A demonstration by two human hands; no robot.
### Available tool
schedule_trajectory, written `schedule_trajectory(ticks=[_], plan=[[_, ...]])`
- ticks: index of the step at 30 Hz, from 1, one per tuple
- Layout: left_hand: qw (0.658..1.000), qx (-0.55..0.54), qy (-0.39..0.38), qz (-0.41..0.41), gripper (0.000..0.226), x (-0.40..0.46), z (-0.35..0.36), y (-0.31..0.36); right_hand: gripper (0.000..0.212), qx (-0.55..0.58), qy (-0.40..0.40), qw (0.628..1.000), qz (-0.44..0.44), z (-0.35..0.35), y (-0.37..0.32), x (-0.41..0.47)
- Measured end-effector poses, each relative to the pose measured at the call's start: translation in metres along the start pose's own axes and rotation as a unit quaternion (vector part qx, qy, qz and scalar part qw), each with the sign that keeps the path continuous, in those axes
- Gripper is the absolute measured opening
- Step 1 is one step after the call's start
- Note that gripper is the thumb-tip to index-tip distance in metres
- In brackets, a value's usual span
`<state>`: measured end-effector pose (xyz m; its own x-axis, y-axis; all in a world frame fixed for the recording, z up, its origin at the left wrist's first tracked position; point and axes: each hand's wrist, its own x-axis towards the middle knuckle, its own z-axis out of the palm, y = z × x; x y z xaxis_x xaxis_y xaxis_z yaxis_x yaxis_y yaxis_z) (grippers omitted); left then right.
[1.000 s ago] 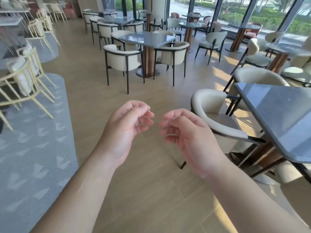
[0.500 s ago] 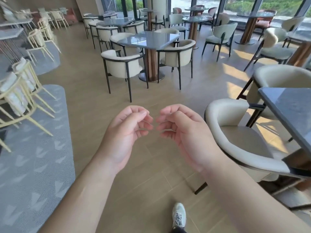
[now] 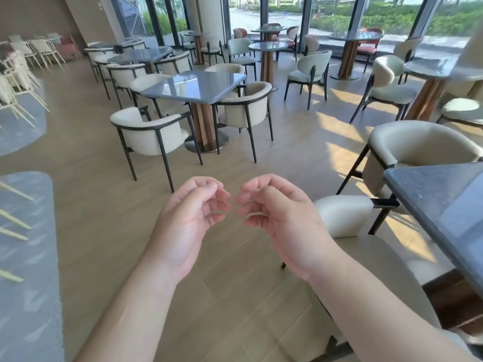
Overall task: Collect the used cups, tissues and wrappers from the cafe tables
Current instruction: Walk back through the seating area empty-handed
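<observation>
Left edge: grey rug (image 3: 24,257) with a pale woven pattern and a rounded corner, lying on the floor; thin cream chair legs blurred over it.
Floor: long tan wood-look planks (image 3: 86,205), matte, with bright sun patches toward the right of the frame.
Left hand: the left hand (image 3: 187,220) is at centre frame, palm turned inward, fingers curled loosely toward the thumb, grip half closed on nothing.
Right hand: the right hand (image 3: 283,218) mirrors it just beside, fingertips near the left's but apart, grip loosely curled and empty.
Centre worktop: square, glossy grey stone top (image 3: 194,86) on a ribbed wooden pedestal with a round metal base, in the upper middle; bare and reflective.
Its chairs: cream padded tub chairs (image 3: 150,133) with thin black metal frames.
Right worktop: dark speckled stone slab (image 3: 444,205) at the right edge, one corner pointing into frame.
Cups, tissues, wrappers: I can't spot any on the worktops in view.
Room: tall glass walls across the top, greenery outside.
</observation>
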<state>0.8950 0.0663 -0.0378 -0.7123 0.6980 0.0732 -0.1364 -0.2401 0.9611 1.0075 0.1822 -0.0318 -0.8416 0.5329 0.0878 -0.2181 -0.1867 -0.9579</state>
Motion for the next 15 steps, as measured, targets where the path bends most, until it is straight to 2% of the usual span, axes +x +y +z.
schedule_trajectory(ticks=[8,15], plan=[[0.998,0.018,-0.053,-0.001,0.013,0.130,-0.019,-0.016,0.013,-0.019,0.034,0.999,-0.005,-0.023,0.015,0.119],[0.991,0.036,-0.128,0.010,0.019,0.290,-0.055,-0.015,0.013,-0.041,0.088,0.995,-0.014,-0.026,0.029,0.263]])
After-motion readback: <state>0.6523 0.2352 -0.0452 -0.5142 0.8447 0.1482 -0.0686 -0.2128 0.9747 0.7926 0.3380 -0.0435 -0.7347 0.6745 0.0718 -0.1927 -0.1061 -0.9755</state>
